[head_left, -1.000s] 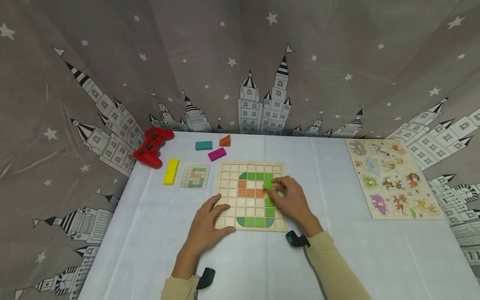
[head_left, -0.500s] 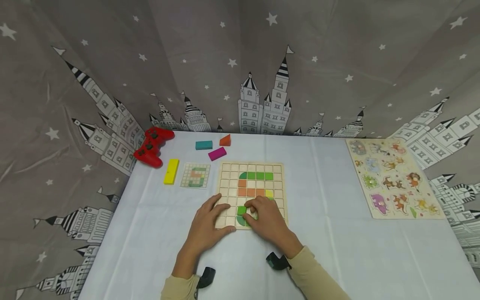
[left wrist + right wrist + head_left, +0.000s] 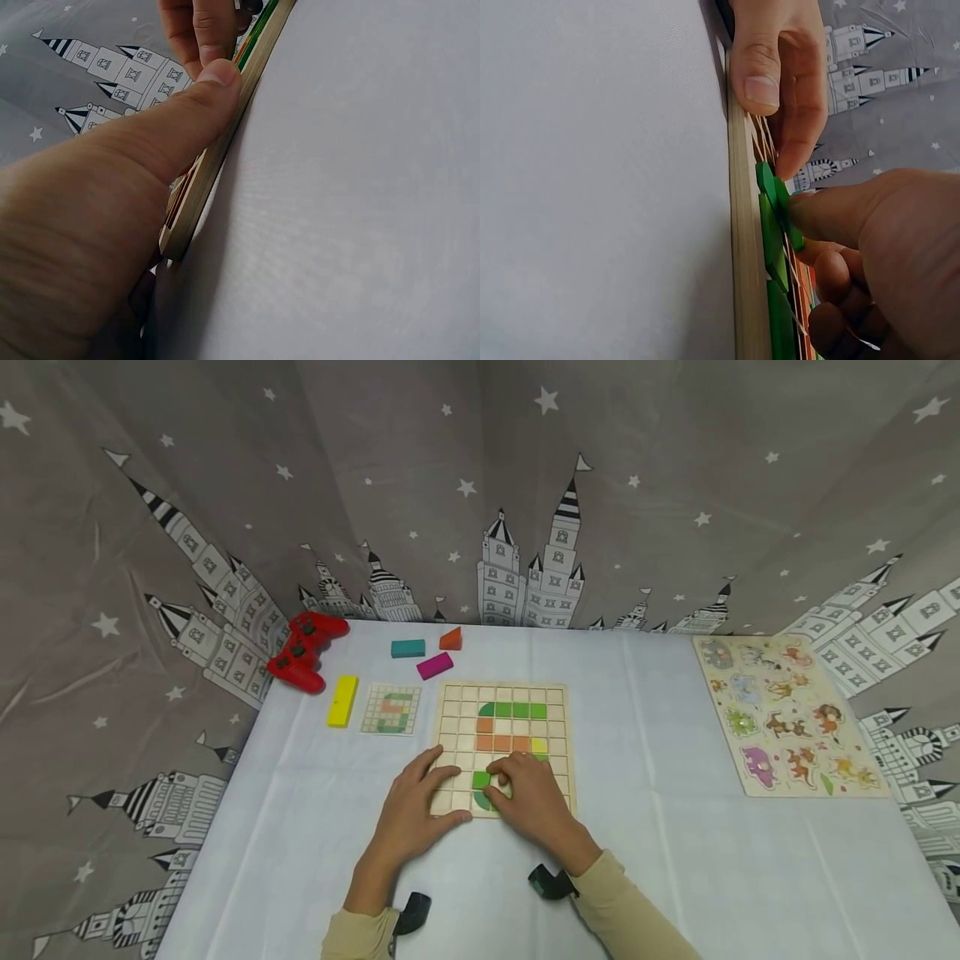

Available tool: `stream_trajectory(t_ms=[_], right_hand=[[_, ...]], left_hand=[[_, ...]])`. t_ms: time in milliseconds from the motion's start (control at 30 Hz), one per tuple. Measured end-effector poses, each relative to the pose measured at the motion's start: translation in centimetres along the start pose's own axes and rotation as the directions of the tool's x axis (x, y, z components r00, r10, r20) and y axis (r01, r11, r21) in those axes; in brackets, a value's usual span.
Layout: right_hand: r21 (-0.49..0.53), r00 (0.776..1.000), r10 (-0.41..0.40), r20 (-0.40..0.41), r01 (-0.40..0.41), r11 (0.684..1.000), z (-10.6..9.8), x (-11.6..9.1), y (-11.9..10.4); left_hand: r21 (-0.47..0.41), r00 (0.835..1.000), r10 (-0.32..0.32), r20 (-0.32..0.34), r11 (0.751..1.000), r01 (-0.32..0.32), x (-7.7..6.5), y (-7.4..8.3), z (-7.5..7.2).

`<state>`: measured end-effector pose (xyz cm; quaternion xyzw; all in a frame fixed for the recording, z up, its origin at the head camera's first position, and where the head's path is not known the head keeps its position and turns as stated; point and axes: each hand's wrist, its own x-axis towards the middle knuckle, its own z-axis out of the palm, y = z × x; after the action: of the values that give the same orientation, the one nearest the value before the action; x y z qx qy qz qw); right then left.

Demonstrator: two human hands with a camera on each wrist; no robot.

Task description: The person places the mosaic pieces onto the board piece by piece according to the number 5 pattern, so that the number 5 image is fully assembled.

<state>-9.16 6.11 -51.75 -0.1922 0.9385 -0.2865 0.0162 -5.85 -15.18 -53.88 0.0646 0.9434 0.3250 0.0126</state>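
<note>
A wooden grid board [image 3: 456, 727] lies mid-table, with green, orange and yellow square tiles and rounded dark-green corner tiles in its cells. My right hand [image 3: 530, 795] pinches a green square tile [image 3: 482, 780] at the lower middle of the board, above a rounded corner tile [image 3: 481, 801]. In the right wrist view, the thumb touches that green tile [image 3: 787, 212]. Spread over the board's lower-left corner, my left hand [image 3: 414, 804] rests with its thumb at the front edge. The right hand hides several tiles at the lower right.
Left of the board lies a small pattern card [image 3: 391, 709], beside a yellow block [image 3: 342, 701]. Behind are teal [image 3: 408, 648], magenta [image 3: 435, 666] and orange [image 3: 451, 638] blocks and a red game controller [image 3: 303, 652]. An animal puzzle board [image 3: 787, 718] lies far right.
My right hand has carried the green tile from the board's right side to the lower middle, uncovering a yellow tile. In the last half second it barely moved. My left hand stayed put.
</note>
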Motion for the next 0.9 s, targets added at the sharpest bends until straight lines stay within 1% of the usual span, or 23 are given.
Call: stream_trajectory(t_ms=[133, 433, 733, 800, 900], right_hand=[[0.003, 1.0, 0.002, -0.001, -0.002, 1.0, -0.06, -0.04, -0.08], [0.0, 1.0, -0.002, -0.009, 0.002, 1.0, 0.08, -0.1, 0.01], [-0.002, 1.0, 0.001, -0.021, -0.001, 1.0, 0.05, -0.2, -0.13], [0.007, 1.0, 0.005, -0.025, -0.005, 1.0, -0.07, -0.23, -0.14], [0.047, 0.999, 0.02, -0.046, -0.018, 0.999, -0.45, -0.42, -0.04]], left_hand=[[0.001, 1.0, 0.003, -0.002, 1.0, -0.003, -0.02, 0.07, 0.02], [-0.003, 1.0, -0.013, 0.005, 1.0, 0.013, -0.12, 0.3, -0.13], [0.004, 1.0, -0.005, -0.002, 1.0, 0.005, -0.05, 0.19, 0.11], [0.005, 1.0, -0.003, -0.001, 1.0, 0.003, -0.03, 0.19, 0.12], [0.0, 1.0, -0.004, -0.002, 1.0, 0.004, -0.07, 0.2, 0.12]])
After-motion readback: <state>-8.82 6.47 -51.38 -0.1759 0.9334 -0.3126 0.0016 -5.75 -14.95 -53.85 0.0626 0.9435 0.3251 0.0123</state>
